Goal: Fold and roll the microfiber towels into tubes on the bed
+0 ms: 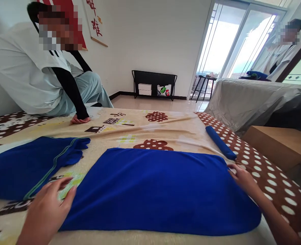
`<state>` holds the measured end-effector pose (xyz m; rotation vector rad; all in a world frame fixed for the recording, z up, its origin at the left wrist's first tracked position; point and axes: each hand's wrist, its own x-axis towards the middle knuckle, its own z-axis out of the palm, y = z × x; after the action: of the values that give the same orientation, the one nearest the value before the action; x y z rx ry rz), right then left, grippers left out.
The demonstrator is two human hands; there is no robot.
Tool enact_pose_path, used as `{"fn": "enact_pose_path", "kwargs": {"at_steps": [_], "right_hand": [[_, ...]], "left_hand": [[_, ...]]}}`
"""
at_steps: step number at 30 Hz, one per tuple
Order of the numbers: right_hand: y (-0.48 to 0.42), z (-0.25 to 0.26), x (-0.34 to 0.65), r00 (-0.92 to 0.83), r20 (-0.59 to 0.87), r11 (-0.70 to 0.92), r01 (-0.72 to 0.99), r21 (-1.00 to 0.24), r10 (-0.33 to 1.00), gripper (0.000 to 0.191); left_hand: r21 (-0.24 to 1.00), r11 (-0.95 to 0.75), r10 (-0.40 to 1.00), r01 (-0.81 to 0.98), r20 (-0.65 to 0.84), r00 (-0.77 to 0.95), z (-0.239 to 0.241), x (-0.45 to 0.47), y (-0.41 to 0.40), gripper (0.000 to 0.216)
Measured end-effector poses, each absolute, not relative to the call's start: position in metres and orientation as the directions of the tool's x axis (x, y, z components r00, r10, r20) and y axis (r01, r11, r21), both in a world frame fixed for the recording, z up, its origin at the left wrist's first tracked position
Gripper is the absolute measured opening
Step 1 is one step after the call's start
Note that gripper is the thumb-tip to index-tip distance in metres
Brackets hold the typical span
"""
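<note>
A dark blue folded cloth (160, 194) lies flat on the bed in front of me, its surface mostly smooth. At its far right corner, my right hand (243, 178) has thumb and fingers closed on the edge. My left hand (47, 207) hovers by the cloth's left side, fingers apart and nothing in them. Further left, a second blue cloth (15, 166) with a green stripe spreads out, loosely bunched at one end. Just beyond my right hand is a tightly rolled blue cloth (220, 143).
A patterned beige and brown blanket (176, 127) covers the bed. At the far left sits a person (30, 71), one hand on the blanket. To the right are a cardboard box (280, 143) and plastic-covered furniture (247, 98); another person (280, 58) is behind. A black rack (154, 80) stands by the wall.
</note>
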<state>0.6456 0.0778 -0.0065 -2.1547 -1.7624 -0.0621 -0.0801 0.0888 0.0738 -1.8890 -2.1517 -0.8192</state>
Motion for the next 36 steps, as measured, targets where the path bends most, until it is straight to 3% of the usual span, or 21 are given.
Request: {"fn": "enact_pose_path", "kwargs": {"at_steps": [2, 5, 11, 17, 21, 24, 36], "right_hand": [[0.112, 0.001, 0.621, 0.156, 0.278, -0.117, 0.981, -0.152, 0.948, 0.035], [0.150, 0.000, 0.594, 0.154, 0.273, -0.129, 0.986, -0.106, 0.950, 0.035], [0.163, -0.019, 0.598, 0.179, 0.279, -0.170, 0.984, -0.056, 0.943, 0.035], [0.165, -0.017, 0.622, 0.142, 0.260, -0.148, 0.989, 0.006, 0.955, 0.027], [0.188, -0.001, 0.619, 0.139, 0.328, -0.180, 0.979, 0.098, 0.934, 0.029], [0.213, 0.006, 0.614, 0.124, 0.374, -0.173, 0.980, 0.101, 0.919, 0.028], [0.246, -0.037, 0.617, 0.185, 0.476, -0.161, 0.983, -0.091, 0.860, 0.038]], "left_hand": [[0.324, -0.059, 0.896, 0.944, 0.434, -0.093, 0.086, -0.057, 0.133, 0.039], [0.272, -0.101, 0.967, 0.957, 0.254, 0.030, 0.091, -0.031, 0.203, 0.043], [0.256, 0.088, 0.979, 0.963, 0.154, -0.131, 0.039, -0.032, 0.279, 0.047], [0.264, 0.180, 0.971, 0.948, 0.109, -0.215, 0.022, -0.054, 0.306, 0.028], [0.259, 0.156, 0.965, 0.953, 0.168, -0.203, 0.033, -0.064, 0.327, 0.024], [0.255, 0.151, 0.949, 0.955, 0.234, -0.213, 0.037, -0.070, 0.337, 0.026], [0.204, 0.151, 0.879, 0.967, 0.421, -0.226, 0.003, -0.075, 0.330, 0.031]]}}
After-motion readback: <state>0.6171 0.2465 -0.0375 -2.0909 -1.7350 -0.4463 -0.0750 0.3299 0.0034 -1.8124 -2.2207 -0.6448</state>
